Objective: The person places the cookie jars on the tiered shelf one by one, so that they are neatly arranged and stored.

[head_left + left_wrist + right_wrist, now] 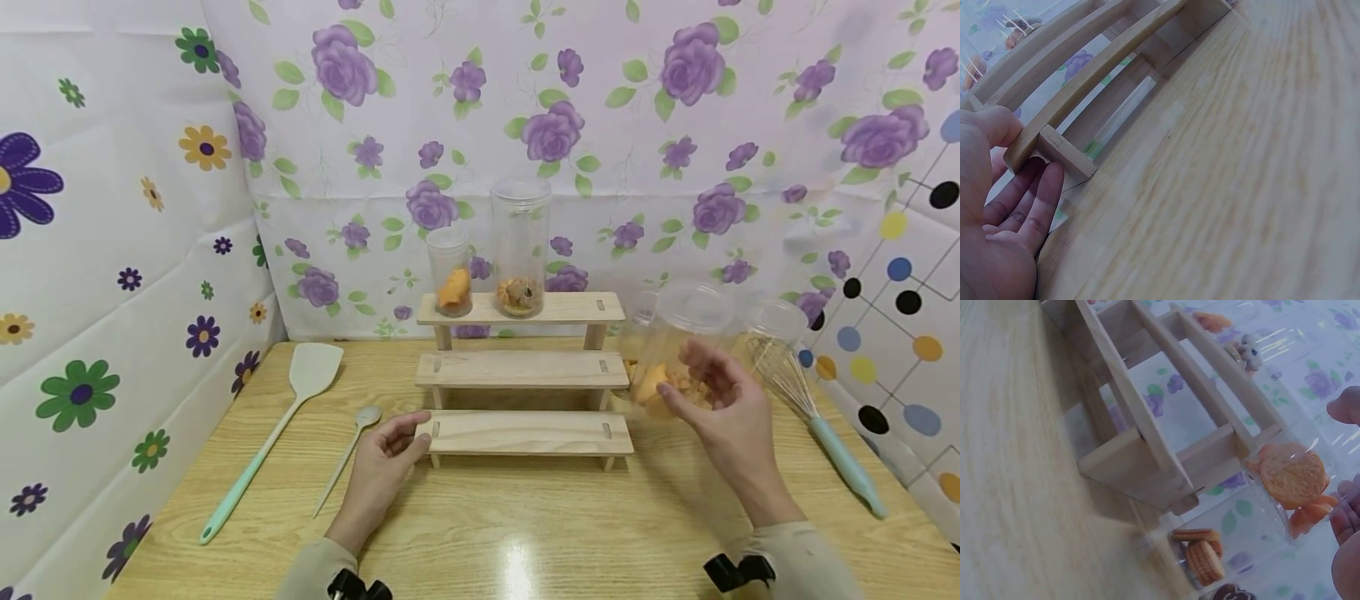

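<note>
My left hand [381,462] grips the left end of the lowest step of a three-tier wooden rack [517,432], thumb above and fingers below the board, as the left wrist view also shows. My right hand [731,417] holds a clear jar [692,312], tilted, beside the rack's right end. Inside it, a round orange-brown biscuit [1293,475] and orange pieces show in the right wrist view. On the top step stand a short clear jar [448,250] with an orange piece and a tall clear jar [520,225] with small food pieces.
Behind the held jar stand more clear jars [780,312], partly hidden; striped biscuits [1204,559] show in one. A whisk [843,462] lies far right. On the left lie a pale green spatula [258,458] and a small spoon [345,454]. Patterned cloths surround the table [480,517].
</note>
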Action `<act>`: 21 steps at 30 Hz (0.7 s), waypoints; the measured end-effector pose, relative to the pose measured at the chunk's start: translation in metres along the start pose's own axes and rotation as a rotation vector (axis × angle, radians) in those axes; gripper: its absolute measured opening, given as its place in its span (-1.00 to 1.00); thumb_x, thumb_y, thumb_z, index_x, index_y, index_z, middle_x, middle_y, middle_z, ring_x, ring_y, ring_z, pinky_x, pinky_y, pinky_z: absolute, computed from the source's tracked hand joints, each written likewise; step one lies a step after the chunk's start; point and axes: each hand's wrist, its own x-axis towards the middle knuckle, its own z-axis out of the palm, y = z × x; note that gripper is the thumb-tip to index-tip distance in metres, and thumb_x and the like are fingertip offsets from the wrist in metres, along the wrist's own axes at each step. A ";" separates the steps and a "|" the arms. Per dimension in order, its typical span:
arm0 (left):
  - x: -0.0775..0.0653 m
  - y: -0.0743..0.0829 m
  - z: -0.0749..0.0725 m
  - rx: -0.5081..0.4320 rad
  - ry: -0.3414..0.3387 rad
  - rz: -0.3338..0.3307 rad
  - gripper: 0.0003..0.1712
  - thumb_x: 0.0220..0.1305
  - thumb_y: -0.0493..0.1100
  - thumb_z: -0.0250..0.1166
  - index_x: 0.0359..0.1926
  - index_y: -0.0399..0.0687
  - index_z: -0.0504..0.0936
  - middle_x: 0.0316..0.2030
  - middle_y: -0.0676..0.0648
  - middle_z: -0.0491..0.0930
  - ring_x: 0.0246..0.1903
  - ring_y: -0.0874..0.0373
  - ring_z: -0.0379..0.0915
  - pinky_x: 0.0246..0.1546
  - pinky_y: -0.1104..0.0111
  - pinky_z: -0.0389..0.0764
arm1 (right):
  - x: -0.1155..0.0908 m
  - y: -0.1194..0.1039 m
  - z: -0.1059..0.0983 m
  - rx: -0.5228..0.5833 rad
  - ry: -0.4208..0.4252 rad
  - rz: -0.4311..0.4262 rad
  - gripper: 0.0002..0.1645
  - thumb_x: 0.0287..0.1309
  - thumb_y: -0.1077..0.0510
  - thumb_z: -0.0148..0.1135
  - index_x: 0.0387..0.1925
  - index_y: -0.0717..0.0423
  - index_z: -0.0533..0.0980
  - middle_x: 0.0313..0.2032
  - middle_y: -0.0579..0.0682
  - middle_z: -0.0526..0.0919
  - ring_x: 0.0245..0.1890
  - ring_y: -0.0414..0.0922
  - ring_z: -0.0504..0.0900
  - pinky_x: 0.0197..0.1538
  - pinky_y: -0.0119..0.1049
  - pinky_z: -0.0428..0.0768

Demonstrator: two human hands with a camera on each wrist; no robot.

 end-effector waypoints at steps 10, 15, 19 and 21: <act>0.000 0.000 0.002 0.005 0.007 0.019 -0.64 0.50 -0.28 0.50 0.26 -0.17 0.79 0.17 -0.25 0.67 0.03 0.12 0.61 0.06 0.47 0.66 | 0.012 -0.020 -0.003 0.003 -0.008 -0.037 -0.20 0.22 0.41 0.63 0.47 0.18 0.57 0.21 0.04 0.69 0.12 -0.09 0.60 0.14 -0.56 0.59; 0.000 0.001 0.002 0.011 0.010 0.013 -0.64 0.50 -0.29 0.49 0.26 -0.16 0.79 0.19 -0.23 0.68 0.05 0.11 0.61 0.08 0.47 0.65 | 0.023 -0.033 0.000 0.043 -0.017 -0.088 -0.20 0.19 0.45 0.62 0.46 0.18 0.58 0.19 0.10 0.68 0.08 -0.03 0.57 0.09 -0.53 0.58; 0.000 0.001 0.002 0.010 0.011 0.015 -0.64 0.50 -0.30 0.49 0.26 -0.17 0.79 0.19 -0.23 0.68 0.04 0.12 0.60 0.08 0.47 0.65 | 0.033 -0.044 0.006 0.087 -0.021 -0.120 -0.18 0.18 0.47 0.62 0.46 0.19 0.58 0.23 0.17 0.68 0.09 -0.01 0.57 0.12 -0.51 0.60; 0.000 0.001 0.002 0.008 0.010 0.018 -0.64 0.50 -0.30 0.49 0.25 -0.19 0.79 0.19 -0.24 0.67 0.03 0.13 0.60 0.07 0.48 0.65 | 0.039 -0.050 0.009 0.091 -0.022 -0.133 -0.18 0.18 0.46 0.63 0.46 0.17 0.59 0.24 0.18 0.68 0.11 -0.03 0.60 0.15 -0.49 0.60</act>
